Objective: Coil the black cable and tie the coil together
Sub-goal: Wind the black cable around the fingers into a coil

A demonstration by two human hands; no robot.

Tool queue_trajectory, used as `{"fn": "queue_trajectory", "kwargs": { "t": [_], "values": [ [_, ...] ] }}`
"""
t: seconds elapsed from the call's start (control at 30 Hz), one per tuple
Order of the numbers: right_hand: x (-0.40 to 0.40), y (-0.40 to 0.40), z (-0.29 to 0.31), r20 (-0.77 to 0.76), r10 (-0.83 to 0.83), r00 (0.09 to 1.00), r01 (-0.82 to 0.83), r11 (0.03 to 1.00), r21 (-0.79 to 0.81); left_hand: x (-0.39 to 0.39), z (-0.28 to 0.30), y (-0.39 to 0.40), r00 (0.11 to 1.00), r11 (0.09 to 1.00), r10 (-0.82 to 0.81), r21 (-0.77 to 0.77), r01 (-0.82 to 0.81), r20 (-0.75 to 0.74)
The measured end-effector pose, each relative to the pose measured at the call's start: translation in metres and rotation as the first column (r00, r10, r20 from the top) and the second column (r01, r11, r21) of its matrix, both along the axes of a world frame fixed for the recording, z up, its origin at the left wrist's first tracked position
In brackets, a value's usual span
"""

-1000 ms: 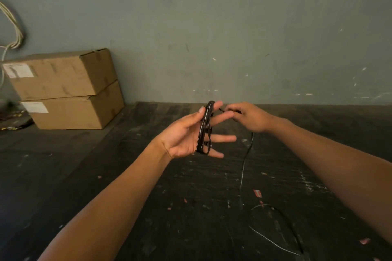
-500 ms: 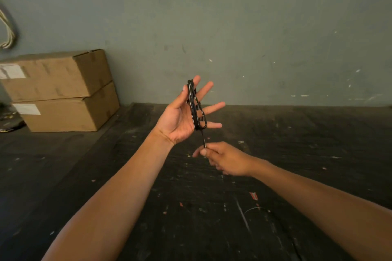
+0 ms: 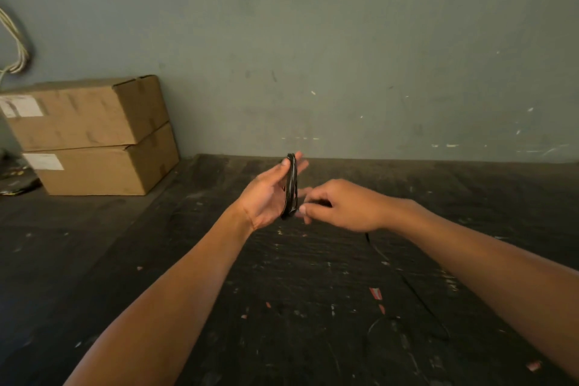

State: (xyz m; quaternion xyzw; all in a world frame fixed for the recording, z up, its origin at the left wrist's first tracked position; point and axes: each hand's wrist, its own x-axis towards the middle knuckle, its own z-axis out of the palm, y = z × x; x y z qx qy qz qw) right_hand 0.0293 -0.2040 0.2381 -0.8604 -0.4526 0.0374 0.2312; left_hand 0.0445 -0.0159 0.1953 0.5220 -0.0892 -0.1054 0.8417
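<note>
Since slack cable point(image 3: 376, 249) trails over the table point(image 3: 219, 291), it may snag. Left hand point(image 3: 266, 197), fingers straight, carries the coil point(image 3: 291, 185) looped around it; loops could slip off. Right hand point(image 3: 344, 207) pinches the cable beside the coil.

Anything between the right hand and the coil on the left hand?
Nothing visible. The right hand pinches the black cable right beside the coil, which loops around the straight fingers of the left hand; the loose tail hangs below the right wrist.

Glossy black cable point(image 3: 290, 186) — matt cardboard boxes point(image 3: 91, 135), scuffed dark table point(image 3: 282, 291).
</note>
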Motion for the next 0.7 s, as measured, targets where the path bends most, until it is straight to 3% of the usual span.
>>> {"fn": "queue_trajectory", "kwargs": {
  "t": [0.1,0.17,0.33,0.5,0.7],
  "values": [
    [0.014,-0.004,0.016,0.150,-0.057,0.987,0.072,0.993,-0.098,-0.007,-0.015,-0.003,0.997,0.979,-0.057,0.193,0.068,-0.061],
    [0.025,-0.008,0.023,0.182,-0.110,0.977,0.137,0.980,-0.143,-0.008,-0.022,-0.004,0.989,0.963,-0.099,0.241,0.124,-0.111],
    [0.047,-0.018,0.033,0.259,-0.210,0.943,0.228,0.973,-0.043,-0.017,-0.025,-0.003,0.964,0.901,-0.218,0.348,0.259,-0.152],
    [0.057,-0.021,0.029,0.234,-0.228,0.945,0.217,0.974,0.071,-0.021,-0.026,-0.004,0.933,0.898,-0.328,0.256,0.357,-0.150],
    [0.065,-0.020,0.025,0.199,-0.181,0.963,0.136,0.965,0.223,-0.033,-0.022,-0.005,0.939,0.934,-0.321,0.122,0.335,-0.122]
  ]
}}
